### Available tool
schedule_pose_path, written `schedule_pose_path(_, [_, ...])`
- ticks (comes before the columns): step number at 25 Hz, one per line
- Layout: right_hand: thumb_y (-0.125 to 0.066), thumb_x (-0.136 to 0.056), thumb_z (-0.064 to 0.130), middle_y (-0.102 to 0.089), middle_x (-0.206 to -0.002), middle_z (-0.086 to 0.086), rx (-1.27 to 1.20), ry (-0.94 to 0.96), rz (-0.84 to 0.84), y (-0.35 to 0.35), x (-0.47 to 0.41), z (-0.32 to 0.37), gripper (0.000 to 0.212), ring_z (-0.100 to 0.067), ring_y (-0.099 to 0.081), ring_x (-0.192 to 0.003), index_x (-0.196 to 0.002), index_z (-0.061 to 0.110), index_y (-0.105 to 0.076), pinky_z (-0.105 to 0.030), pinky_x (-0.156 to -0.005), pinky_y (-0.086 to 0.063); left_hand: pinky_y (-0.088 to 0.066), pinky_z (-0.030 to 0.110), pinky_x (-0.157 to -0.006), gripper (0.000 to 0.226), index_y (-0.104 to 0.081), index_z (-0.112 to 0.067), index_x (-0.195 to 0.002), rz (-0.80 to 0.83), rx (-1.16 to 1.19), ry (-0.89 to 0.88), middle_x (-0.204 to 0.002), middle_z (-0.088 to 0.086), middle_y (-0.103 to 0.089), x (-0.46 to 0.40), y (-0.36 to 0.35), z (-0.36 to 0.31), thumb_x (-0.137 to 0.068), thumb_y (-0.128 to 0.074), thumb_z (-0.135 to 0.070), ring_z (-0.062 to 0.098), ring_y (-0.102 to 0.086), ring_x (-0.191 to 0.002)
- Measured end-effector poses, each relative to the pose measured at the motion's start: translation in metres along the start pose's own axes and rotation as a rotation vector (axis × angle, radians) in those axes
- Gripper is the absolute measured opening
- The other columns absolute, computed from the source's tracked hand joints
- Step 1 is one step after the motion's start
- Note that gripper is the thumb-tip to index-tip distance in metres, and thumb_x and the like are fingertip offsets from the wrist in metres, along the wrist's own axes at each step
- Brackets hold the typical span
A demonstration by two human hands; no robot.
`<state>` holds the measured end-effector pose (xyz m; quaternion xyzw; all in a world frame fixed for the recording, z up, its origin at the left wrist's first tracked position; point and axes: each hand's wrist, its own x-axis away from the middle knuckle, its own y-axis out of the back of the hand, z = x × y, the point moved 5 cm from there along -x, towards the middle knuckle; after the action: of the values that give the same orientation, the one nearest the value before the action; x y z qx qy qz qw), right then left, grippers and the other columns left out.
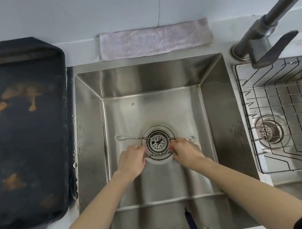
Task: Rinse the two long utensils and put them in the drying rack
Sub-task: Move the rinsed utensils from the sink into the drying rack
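Note:
Two thin metal utensils lie across the drain of the steel sink. The long fork points its small tines left, and its far end with a small spoon-like bowl shows past my right hand. A twisted-handle utensil spans the gap between both hands, just below the drain. My left hand grips its left end. My right hand grips its right end and rests over the fork's shaft. The wire drying rack sits in the right basin.
A dark faucet rises at the back right, its lever over the rack's corner. A folded pale cloth lies behind the sink. A dark stained tray covers the counter on the left. No water is running.

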<state>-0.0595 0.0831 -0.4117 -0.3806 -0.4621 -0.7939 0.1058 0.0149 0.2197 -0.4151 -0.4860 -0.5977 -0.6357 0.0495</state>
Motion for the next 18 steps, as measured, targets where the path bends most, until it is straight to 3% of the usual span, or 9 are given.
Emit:
schedule_pose_path(8, [-0.041,-0.090,-0.002,-0.049,-0.131,-0.010,0.057,-0.001,-0.022,-0.005,-0.007,0.000,0.035,-0.025,-0.042,-0.125,-0.120,0.011,-0.053,-0.034,-0.094,-0.040,-0.042,0.036,-0.092,0.026,-0.055,-0.012,-0.116,-0.077,0.038,0.008,-0.121,0.007,-0.056,-0.009,-0.015,0.001,-0.093,-0.043,-0.012,0.026,-0.049,-0.117])
schedule_pose_path(18, [-0.041,-0.090,0.001,-0.052,-0.128,-0.009,0.091,0.066,-0.095,-0.004,0.008,0.002,0.029,-0.025,-0.046,-0.121,-0.116,0.009,-0.053,-0.035,-0.087,-0.044,-0.039,0.033,-0.092,0.025,-0.057,-0.012,-0.111,-0.148,0.006,-0.018,-0.118,0.005,-0.059,0.002,-0.011,-0.003,-0.093,-0.040,-0.011,0.024,-0.051,-0.114])
